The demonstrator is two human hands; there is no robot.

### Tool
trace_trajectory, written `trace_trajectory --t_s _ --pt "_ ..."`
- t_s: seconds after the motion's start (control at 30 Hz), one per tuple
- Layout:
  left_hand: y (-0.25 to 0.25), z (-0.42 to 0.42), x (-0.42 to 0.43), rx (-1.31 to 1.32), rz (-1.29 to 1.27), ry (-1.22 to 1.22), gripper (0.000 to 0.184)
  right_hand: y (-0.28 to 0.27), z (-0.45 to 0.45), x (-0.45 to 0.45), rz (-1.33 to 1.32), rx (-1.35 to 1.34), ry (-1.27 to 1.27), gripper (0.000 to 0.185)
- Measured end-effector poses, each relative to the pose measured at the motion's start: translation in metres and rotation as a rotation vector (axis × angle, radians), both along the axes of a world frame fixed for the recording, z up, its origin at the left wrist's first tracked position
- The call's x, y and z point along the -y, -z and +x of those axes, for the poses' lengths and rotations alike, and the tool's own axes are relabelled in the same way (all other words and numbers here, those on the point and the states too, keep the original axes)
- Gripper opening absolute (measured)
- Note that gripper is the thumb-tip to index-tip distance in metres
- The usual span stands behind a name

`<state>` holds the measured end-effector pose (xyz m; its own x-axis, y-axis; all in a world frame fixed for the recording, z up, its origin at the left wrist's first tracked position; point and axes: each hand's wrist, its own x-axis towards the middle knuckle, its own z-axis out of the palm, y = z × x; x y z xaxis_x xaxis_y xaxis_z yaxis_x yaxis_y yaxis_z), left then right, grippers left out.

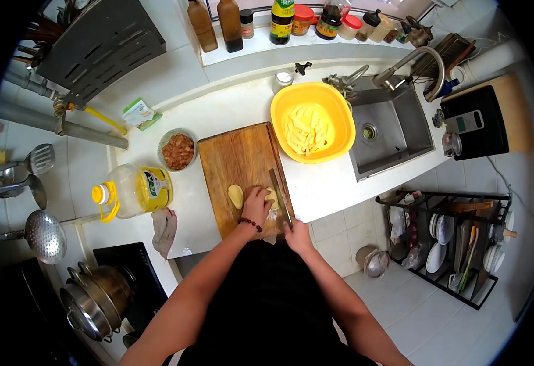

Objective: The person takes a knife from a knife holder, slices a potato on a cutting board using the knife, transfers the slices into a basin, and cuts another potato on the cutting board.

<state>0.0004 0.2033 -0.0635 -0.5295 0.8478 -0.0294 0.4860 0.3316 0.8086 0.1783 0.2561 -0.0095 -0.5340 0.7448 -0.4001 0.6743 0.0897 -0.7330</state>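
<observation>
On the wooden cutting board [233, 158], my left hand [255, 206] presses on a pale yellow piece [272, 196], its fingers bent over it. A beaded bracelet circles that wrist. My right hand [297, 234] is closed round the handle of a knife [281, 194], whose blade stands at the right of the piece, near the board's right edge. Another pale oval piece [236, 196] lies to the left of my left hand. Beyond the board's upper right, a yellow basin [277, 116] holds many pale cut strips [306, 129].
A bowl of brown chunks [178, 151], an oil jug [136, 190] and a cloth [164, 232] are left of the board. The steel sink [395, 137] is at the right. Bottles [230, 24] and jars line the back ledge; pots [93, 299] stand lower left.
</observation>
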Motion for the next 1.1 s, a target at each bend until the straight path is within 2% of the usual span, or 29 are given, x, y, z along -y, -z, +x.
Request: trace_trajectory --t_s 0.17,0.33,0.5,0.63,0.7,0.87,1.03,1.1 --pt "-0.004 -0.005 0.002 0.033 0.021 0.055 0.026 0.0 -0.001 0.002 0.027 0.002 0.035 0.024" --pt "-0.001 -0.007 0.008 -0.039 0.099 0.086 0.023 -0.018 -0.006 0.005 0.039 0.008 0.067 0.025" --pt "0.01 -0.008 0.01 0.031 0.103 0.056 0.022 -0.042 -0.014 0.002 -0.003 0.074 -0.002 0.02" --pt "0.003 -0.008 0.007 0.055 0.066 0.006 0.021 -0.033 -0.014 0.007 -0.02 0.109 0.002 0.02" --pt "-0.001 -0.007 0.006 0.032 0.054 0.002 0.021 -0.026 -0.013 0.011 0.126 -0.036 0.041 0.023" --pt "-0.006 -0.005 0.006 0.01 0.002 0.004 0.023 -0.019 -0.009 0.01 0.088 -0.008 0.027 0.024" --pt "-0.008 -0.002 0.006 -0.012 -0.005 0.002 0.017 -0.017 -0.008 0.009 0.061 0.003 -0.004 0.025" --pt "-0.007 -0.001 0.006 -0.012 -0.009 -0.006 0.016 -0.015 -0.01 0.01 0.129 -0.029 -0.008 0.024"
